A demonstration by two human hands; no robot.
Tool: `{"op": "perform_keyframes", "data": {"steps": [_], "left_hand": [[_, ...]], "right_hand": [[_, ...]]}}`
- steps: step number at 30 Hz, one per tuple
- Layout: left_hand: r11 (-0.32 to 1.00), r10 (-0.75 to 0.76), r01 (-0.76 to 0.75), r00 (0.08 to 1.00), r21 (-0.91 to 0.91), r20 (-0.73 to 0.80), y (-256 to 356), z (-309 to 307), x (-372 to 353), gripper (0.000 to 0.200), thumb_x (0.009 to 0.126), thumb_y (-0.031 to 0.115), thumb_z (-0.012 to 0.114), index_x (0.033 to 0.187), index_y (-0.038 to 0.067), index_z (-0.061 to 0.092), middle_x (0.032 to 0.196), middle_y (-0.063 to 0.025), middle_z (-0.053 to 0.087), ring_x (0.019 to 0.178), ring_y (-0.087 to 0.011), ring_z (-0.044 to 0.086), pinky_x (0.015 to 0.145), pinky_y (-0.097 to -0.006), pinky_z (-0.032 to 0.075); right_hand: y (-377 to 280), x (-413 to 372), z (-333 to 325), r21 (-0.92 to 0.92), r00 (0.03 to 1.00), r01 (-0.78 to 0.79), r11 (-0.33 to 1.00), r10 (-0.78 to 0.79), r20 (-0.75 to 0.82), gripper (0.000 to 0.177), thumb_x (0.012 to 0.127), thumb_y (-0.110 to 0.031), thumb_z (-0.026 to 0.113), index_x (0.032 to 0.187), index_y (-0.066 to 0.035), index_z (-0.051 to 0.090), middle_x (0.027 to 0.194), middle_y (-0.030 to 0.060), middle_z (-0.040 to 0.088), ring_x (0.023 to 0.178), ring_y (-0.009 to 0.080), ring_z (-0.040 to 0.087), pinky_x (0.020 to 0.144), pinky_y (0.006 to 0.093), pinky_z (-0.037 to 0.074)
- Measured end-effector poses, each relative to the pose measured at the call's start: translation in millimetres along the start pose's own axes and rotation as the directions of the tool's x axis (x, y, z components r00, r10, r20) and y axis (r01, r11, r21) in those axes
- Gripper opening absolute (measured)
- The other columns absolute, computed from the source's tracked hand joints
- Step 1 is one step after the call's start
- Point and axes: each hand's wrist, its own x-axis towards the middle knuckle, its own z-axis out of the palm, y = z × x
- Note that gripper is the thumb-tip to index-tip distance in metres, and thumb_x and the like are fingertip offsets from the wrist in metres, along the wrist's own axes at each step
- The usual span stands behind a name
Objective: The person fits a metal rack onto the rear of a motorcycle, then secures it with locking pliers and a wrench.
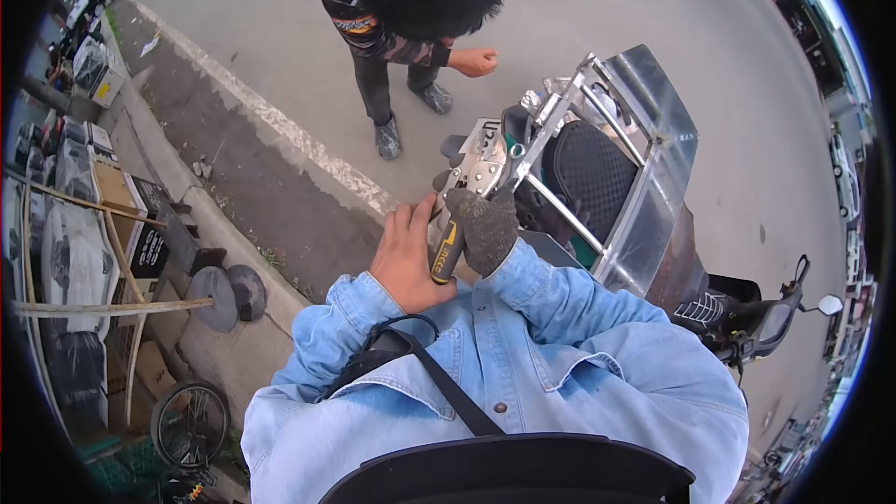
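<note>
A yellow and black power tool (446,250) is upright in front of my chest. My right hand (485,229), in a dark grey glove, is closed round the upper part of the tool. My left hand (409,257) is bare and lies against the tool's left side, its fingers pointing toward the metal plate; what its fingertips grip, if anything, is hidden. Just beyond my hands is a silvery metal plate (483,163) at the end of a motorcycle seat. A welded metal frame (565,201) surrounds the black textured seat (590,173).
Another person (425,0) leans over beyond the plate, one fist near it. A metal sheet (658,140) flanks the frame at right, with handlebars (770,322) further right. Round discs (215,299), boxes (117,187) and a wheel (189,423) are at left.
</note>
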Motion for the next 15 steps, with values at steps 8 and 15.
{"op": "perform_keyframes", "data": {"steps": [8, 15], "left_hand": [[0.761, 0.346, 0.372, 0.460, -0.532, 0.818, -136.3, -33.4, 172.7, 0.048, 0.074, 0.033, 0.075, 0.100, 0.001, 0.050, 0.098, -0.0107, 0.059, 0.094, -0.0168, 0.055, 0.079, -0.0303, 0.044], [0.344, 0.797, 0.886, -0.100, -0.311, 0.596, -203.0, -15.7, 240.5, 0.057, 0.084, 0.029, 0.062, 0.125, -0.003, 0.040, 0.131, -0.0318, 0.037, 0.127, -0.0435, 0.035, 0.100, -0.0510, 0.036]], "right_hand": [[0.6, 77.4, 10.3, -0.323, 0.988, 0.047, 0.945, -0.092, -0.126, 0.052, 0.079, -0.011, 0.062, 0.126, -0.002, 0.043, 0.103, 0.0094, 0.060, 0.087, 0.0167, 0.060, 0.075, 0.0293, 0.051], [19.8, 128.8, 54.4, -0.237, 0.857, 0.239, 0.942, -0.319, -0.405, 0.030, 0.080, -0.013, 0.062, 0.107, -0.002, 0.058, 0.095, 0.0087, 0.063, 0.079, 0.0164, 0.061, 0.066, 0.0300, 0.051]]}}
